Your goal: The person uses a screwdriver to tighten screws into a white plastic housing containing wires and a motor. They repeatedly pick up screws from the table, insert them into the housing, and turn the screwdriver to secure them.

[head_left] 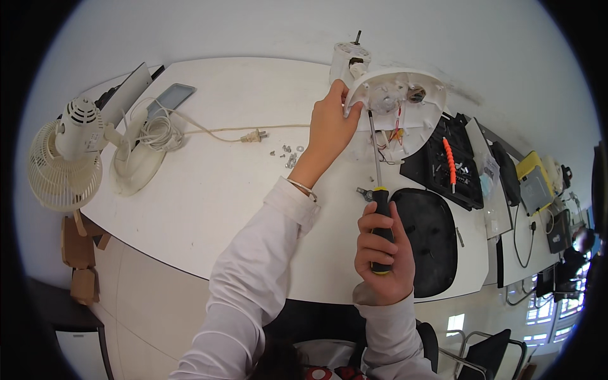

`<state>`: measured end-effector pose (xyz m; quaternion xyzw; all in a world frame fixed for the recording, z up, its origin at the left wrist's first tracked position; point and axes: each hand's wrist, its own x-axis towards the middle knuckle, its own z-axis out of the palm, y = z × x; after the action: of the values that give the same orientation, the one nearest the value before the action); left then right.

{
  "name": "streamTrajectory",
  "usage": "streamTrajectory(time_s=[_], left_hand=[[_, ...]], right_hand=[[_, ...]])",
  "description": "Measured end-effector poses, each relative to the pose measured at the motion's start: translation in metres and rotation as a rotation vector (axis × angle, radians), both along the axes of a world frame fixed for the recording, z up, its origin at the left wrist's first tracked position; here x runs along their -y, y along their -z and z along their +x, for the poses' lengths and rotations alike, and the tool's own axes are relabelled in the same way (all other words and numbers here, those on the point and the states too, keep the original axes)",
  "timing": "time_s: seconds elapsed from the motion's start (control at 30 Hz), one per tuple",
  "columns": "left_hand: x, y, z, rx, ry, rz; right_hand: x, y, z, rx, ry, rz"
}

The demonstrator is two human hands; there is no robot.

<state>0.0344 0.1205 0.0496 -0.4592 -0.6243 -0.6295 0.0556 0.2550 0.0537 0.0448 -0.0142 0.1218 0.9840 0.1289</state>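
My right hand is wrapped round the black and yellow handle of a screwdriver. Its long shaft points away from me, and the tip meets the inside of a white plastic fan base near its left edge. That base stands opened toward me, with red and other wires and small parts showing inside. My left hand grips its left rim, thumb in front and fingers mostly hidden behind. A white fan motor housing with a dark shaft rises behind the left hand. Whether the tip sits in a screw is too small to tell.
Several loose screws lie left of the base, beside a power cord plug. A small white fan stands far left. On the right are a black toolbox with an orange-red coiled piece, and a black cover.
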Motion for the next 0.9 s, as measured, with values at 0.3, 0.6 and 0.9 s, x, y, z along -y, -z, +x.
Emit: streamTrajectory(time_s=[0.3, 0.6, 0.9], left_hand=[[-0.004, 0.004, -0.002, -0.015, 0.006, 0.092], [0.001, 0.001, -0.001, -0.012, -0.001, 0.028], [-0.004, 0.003, 0.0, -0.025, -0.003, 0.069]], right_hand=[[-0.002, 0.0, 0.004, 0.075, -0.007, -0.081], [0.006, 0.006, -0.005, 0.221, 0.033, 0.148], [0.002, 0.005, 0.001, 0.076, 0.082, 0.07]])
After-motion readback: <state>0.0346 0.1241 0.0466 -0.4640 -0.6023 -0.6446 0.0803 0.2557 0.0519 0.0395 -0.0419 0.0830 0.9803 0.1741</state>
